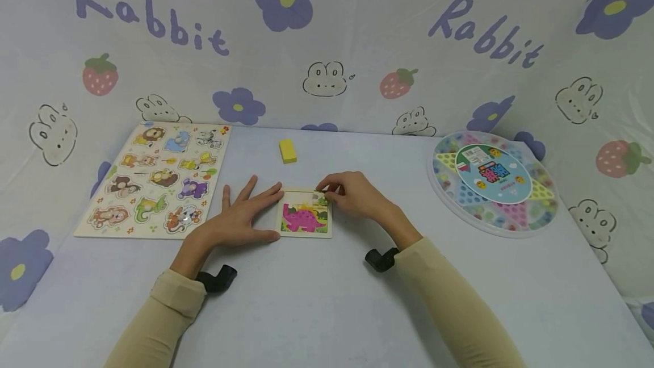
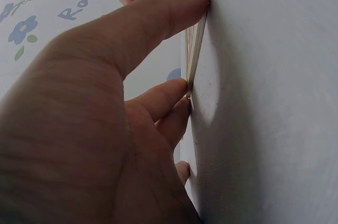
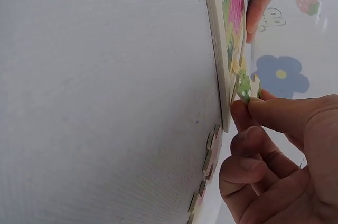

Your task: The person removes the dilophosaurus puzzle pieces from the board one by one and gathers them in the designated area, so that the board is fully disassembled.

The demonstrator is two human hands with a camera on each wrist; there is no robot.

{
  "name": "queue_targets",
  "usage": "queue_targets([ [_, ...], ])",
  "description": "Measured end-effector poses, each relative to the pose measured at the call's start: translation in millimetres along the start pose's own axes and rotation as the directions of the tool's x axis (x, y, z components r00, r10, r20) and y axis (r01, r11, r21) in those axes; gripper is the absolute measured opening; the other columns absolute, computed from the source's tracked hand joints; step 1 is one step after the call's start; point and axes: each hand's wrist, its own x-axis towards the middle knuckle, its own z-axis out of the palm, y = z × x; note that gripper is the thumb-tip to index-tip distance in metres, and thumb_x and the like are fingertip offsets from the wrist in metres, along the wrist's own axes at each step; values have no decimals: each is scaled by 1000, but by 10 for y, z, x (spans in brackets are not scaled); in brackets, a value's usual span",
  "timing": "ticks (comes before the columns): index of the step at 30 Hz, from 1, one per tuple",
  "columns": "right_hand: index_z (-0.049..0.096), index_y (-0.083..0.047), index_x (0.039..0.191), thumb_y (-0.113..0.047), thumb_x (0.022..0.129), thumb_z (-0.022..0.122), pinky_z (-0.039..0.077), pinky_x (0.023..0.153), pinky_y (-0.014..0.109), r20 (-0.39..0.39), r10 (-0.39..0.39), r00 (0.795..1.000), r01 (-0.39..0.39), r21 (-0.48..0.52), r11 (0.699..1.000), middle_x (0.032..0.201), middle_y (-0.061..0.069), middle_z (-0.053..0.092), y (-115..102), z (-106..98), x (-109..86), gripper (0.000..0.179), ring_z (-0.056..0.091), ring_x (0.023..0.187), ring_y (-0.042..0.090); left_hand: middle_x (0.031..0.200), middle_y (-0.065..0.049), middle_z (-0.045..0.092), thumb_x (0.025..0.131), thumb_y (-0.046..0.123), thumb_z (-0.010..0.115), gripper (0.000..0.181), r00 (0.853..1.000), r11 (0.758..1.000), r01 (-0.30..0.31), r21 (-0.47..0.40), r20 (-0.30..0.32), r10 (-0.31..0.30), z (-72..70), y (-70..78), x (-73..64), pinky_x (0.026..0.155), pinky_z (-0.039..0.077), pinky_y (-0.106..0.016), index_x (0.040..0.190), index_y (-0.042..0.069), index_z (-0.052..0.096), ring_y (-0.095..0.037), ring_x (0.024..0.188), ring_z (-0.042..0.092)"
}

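Note:
A small square jigsaw puzzle with a pink dinosaur [image 1: 304, 219] lies in a pale wooden tray [image 1: 305, 235] on the table. My left hand [image 1: 237, 217] has its fingers spread, with thumb and index fingertip touching the tray's left side. At the tray's upper right corner, my right hand [image 1: 355, 195] pinches a green and yellow puzzle piece [image 3: 244, 84] between thumb and index finger. The piece stands tilted over the puzzle. Loose flat puzzle pieces [image 3: 211, 152] lie on the table near the right hand; in the head view the hand hides them.
A large animal peg board [image 1: 150, 186] lies on the left. Behind the tray is a yellow block [image 1: 288, 151]. A round board game in clear wrapping [image 1: 493, 180] rests on the right. A printed cloth backdrop [image 1: 352, 33] rises behind the table.

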Motion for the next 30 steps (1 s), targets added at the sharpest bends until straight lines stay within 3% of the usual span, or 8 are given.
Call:
queue_targets([
  [23,77,-14,120,-13,101,68,49,64,25,-29,45,999,-41,123,992,108,9,77,25,-35,-40,20,60,81,19,180,2,21,91,48,77,91,1000,1000,1,1,-3,-1,-3,8,-13,120,-25,-78,167,23,35,-42,167,-11],
  [30,77,-17,116,-15,101,69,53,71,27,-56,68,996,-58,161,985,108,7,78,102,-54,-83,17,65,85,20,179,2,21,90,49,77,91,1000,1000,-4,-2,-4,4,-2,4,-3,120,-25,-78,167,23,35,-42,167,-11],
])
